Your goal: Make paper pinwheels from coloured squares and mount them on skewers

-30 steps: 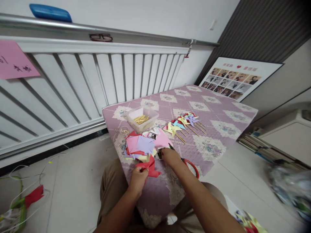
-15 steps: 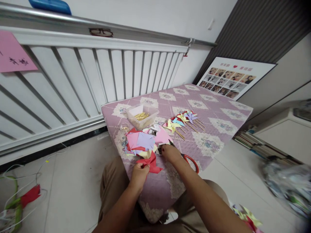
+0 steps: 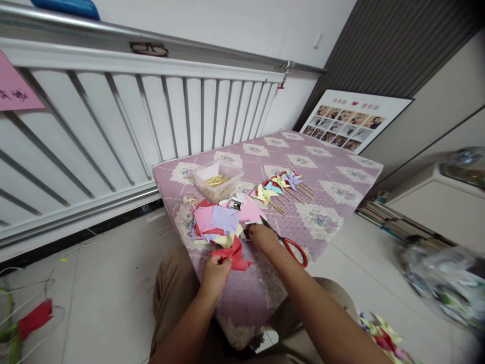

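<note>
Left hand (image 3: 215, 271) is pinching a folded red paper (image 3: 235, 254) at the near table (image 3: 341, 174) edge, steadying it. Right hand (image 3: 261, 236) is resting fingers-down beside the paper pile (image 3: 222, 222) and scissors (image 3: 288, 242); its grip cannot be told.

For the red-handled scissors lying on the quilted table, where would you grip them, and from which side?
Probably by the red handle loops of the scissors, coming from the table's near right edge. The loops lie clear on the quilted table, while the blades point up-left beside the right hand and paper pile.
</note>
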`<state>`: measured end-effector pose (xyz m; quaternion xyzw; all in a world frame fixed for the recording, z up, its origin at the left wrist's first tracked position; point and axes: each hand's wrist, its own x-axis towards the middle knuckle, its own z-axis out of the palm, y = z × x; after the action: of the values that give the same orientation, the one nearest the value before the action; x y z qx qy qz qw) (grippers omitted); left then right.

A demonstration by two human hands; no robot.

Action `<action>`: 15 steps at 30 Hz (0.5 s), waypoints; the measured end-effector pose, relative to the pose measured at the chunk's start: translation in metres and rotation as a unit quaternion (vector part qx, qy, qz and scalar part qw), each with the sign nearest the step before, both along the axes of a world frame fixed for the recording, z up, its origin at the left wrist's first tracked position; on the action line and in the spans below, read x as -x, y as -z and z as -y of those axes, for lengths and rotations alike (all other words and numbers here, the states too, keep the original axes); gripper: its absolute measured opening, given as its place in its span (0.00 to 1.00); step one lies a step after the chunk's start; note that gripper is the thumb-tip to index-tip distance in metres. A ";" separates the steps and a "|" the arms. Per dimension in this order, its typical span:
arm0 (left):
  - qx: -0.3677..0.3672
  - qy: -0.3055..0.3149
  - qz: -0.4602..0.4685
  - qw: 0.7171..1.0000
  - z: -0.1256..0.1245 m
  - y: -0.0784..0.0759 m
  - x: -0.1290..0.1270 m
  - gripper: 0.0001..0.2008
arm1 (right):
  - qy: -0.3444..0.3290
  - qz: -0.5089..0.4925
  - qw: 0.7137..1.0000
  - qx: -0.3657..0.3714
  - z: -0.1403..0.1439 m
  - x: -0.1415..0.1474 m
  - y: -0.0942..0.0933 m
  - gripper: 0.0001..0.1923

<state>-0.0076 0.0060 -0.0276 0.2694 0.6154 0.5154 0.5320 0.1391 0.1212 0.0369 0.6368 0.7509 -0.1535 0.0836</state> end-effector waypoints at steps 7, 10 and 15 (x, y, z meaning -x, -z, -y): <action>-0.006 0.004 0.007 1.000 -0.001 0.002 -0.001 0.07 | -0.007 -0.042 0.998 -0.047 0.005 -0.006 0.000 0.09; -0.002 0.001 0.004 1.000 -0.001 0.001 -0.002 0.07 | -0.013 -0.077 0.994 -0.079 0.007 -0.008 0.001 0.08; -0.003 0.003 0.004 1.000 -0.002 -0.002 -0.002 0.08 | -0.013 -0.150 0.979 -0.134 0.018 -0.016 -0.002 0.08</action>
<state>-0.0056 0.0081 -0.0257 0.2710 0.6110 0.5170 0.5348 0.1554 0.1034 0.0392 0.6023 0.7768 -0.1440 -0.1142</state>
